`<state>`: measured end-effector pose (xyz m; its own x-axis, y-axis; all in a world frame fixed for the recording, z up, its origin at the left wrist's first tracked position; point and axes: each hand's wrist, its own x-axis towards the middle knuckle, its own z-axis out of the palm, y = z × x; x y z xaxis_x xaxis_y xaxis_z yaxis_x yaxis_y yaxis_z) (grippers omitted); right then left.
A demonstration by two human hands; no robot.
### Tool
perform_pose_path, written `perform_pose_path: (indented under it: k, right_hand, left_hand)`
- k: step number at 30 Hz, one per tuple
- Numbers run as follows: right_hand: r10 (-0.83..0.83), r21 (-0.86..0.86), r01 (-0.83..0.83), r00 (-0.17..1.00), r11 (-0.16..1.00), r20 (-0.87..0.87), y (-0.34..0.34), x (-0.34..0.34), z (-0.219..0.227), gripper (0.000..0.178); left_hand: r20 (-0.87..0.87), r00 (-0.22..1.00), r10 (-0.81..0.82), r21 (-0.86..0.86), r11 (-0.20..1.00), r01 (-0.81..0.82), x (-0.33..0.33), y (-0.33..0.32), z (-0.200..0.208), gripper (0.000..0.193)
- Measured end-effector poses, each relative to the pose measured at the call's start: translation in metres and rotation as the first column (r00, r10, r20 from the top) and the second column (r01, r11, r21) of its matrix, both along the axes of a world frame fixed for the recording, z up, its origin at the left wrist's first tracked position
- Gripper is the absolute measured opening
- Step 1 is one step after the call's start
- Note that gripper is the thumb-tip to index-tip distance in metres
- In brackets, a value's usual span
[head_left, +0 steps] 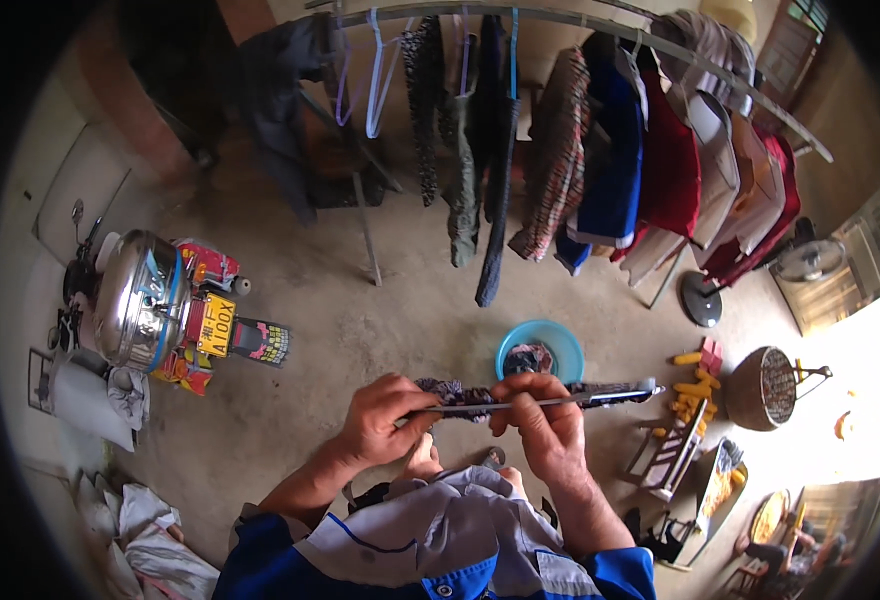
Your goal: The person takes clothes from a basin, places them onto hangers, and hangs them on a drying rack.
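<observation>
Both my hands are raised in front of my chest, holding a thin grey clothes hanger [500, 405] with a dark patterned garment [610, 394] along it. My left hand [388, 415] is closed round its left end, thumb and fingers pinching the bar and cloth. My right hand [548, 415] grips nearer the middle, thumb on the bar and fingers behind it. Garment and hanger stick out to the right past this hand. Just beyond my hands, a light blue basin [552, 332] stands on the floor with crumpled dark cloth [528, 358] in it.
Ahead, a long rail [550, 15] carries several garments and hangers [376, 85]. A motorbike [245, 338] with a metal box stands left; white sacks [165, 550] lie behind it. Right are corn cobs [695, 395], a basket [750, 395], a fan [810, 260] and a seated person [810, 550].
</observation>
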<state>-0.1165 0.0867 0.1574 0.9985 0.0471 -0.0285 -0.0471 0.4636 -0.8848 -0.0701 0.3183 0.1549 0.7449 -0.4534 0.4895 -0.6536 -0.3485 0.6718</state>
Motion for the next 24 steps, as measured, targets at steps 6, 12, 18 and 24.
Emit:
perform_pose_path:
  k: [6,12,18,24]
  right_hand:
    - [-0.088,0.093,0.1,0.988,0.991,-0.125,0.025,0.026,0.001,0.016]
    - [0.026,0.107,-0.003,0.975,0.994,-0.22,0.058,0.055,-0.019,0.019]
    - [0.116,-0.054,-0.131,0.967,0.99,-0.228,0.101,0.081,-0.015,0.036]
    - [0.161,-0.212,-0.194,0.973,0.958,-0.163,0.136,0.12,-0.02,0.041]
  left_hand:
    - [-0.103,0.992,0.079,-0.045,0.995,-0.083,-0.007,0.038,0.006,0.037]
    - [-0.055,0.989,0.139,0.01,0.99,-0.138,-0.01,0.083,-0.015,0.033]
    - [-0.179,0.977,0.115,-0.098,0.986,-0.134,-0.028,0.115,-0.013,0.038]
    - [-0.316,0.949,0.017,-0.26,0.96,-0.103,-0.029,0.149,-0.023,0.036]
